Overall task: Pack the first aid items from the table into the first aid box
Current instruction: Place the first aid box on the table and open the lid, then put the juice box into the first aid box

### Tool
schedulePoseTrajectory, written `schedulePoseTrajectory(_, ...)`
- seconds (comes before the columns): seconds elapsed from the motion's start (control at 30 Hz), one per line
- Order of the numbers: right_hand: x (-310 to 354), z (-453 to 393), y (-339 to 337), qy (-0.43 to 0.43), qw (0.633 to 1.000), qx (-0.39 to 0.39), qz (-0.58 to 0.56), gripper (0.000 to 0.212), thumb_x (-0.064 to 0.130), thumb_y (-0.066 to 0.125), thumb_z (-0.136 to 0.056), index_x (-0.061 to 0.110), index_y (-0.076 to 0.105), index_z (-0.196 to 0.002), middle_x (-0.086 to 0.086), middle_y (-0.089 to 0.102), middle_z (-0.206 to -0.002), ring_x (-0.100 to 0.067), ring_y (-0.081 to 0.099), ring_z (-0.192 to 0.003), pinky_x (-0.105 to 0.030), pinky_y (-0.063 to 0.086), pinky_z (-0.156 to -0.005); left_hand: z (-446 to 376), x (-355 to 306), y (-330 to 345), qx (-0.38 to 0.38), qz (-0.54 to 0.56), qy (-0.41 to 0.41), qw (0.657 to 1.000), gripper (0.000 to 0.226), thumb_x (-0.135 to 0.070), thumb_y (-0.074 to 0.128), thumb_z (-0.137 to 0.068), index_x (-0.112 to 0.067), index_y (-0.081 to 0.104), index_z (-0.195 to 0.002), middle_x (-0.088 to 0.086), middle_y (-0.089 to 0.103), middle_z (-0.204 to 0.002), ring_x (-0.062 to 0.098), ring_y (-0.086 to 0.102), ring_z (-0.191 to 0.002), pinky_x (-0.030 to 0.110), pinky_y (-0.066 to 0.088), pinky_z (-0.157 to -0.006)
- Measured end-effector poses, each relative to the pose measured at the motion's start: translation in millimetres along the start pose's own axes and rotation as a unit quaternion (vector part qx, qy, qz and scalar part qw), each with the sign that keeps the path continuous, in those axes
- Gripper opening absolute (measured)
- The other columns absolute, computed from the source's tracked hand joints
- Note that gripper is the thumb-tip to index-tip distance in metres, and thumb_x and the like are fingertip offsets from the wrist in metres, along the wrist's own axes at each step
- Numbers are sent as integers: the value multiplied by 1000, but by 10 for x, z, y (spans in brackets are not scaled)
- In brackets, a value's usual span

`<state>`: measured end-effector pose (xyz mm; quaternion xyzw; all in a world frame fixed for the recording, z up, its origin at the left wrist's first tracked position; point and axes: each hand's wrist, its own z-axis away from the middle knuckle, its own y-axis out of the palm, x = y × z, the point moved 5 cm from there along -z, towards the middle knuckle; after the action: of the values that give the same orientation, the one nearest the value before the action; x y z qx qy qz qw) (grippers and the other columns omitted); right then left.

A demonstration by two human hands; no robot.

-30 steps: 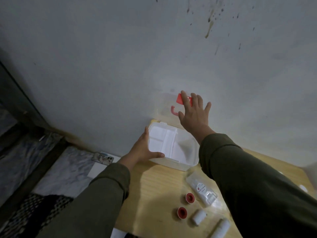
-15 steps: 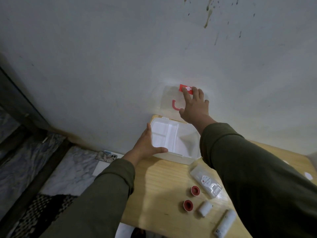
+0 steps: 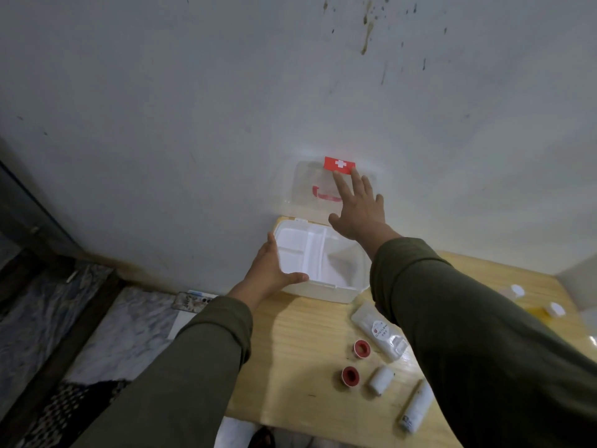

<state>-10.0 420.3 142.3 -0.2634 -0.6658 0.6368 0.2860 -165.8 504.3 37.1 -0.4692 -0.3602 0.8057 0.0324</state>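
A white plastic first aid box (image 3: 323, 279) sits open at the far edge of a pale wooden table (image 3: 300, 350), against a grey wall (image 3: 193, 108). Its clear lid (image 3: 310, 189), with a red cross label (image 3: 340, 164) and a red handle (image 3: 324, 195), stands up against the wall. The right hand (image 3: 358, 211) reaches to the lid with straight, spread fingers, the fingertips touching it just below the label. The left hand (image 3: 269, 270) grips the box's left near corner, thumb curled over the rim.

Nearer on the table lie a clear packet of white dressing (image 3: 379, 331), two red-cored tape rolls (image 3: 361, 348) (image 3: 350, 375), a small white bandage roll (image 3: 381, 379) and a longer white wrapped roll (image 3: 416, 405), all apart from the box. Both sleeves are olive green.
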Motion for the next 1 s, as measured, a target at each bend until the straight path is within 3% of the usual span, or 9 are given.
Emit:
schedulePoseTrajectory(0.23,-59,136,-104,-5,999,-25,-28,78,30,53,-89,30,4,-149,-5,9,-160,-29,7,-147,-55,16,-116,30,-42,-62,-30,-30,18,999,123,-51,79,-65,-15,-3,-150,6,14,-157,26,18,-144,44,26,-112)
schedulePoseTrajectory(0.47,-293,251,-233,11,999,-42,-32,75,29,54,-88,29,8,-148,-9,15,-158,-29,11,-146,-56,22,-114,0,-270,-187,-83,-57,60,993,113,-60,76,-62,-26,12,-148,1,15,-157,23,17,-144,53,29,-112)
schedulePoseTrajectory(0.63,-497,372,-295,36,998,-49,-32,74,29,52,-88,29,9,-148,-9,17,-157,-28,13,-146,-55,23,-112,13,-580,-28,-52,-106,87,989,114,-61,71,-69,-23,2,-151,2,3,-161,23,5,-148,52,20,-116)
schedulePoseTrajectory(0.87,-932,647,-183,82,995,-35,-37,73,30,53,-89,29,10,-148,-9,19,-156,-29,15,-145,-54,24,-112,-10,-923,450,7,-149,139,979,113,-62,70,-69,-24,1,-150,0,4,-161,23,2,-148,55,17,-116)
schedulePoseTrajectory(1.0,-1261,787,36,103,994,3,-43,75,31,55,-89,30,9,-148,-9,19,-156,-29,15,-145,-54,25,-111,10,-975,770,46,-170,127,976,115,-64,67,-70,-26,-6,-150,-4,-7,-161,20,-9,-148,56,5,-115)
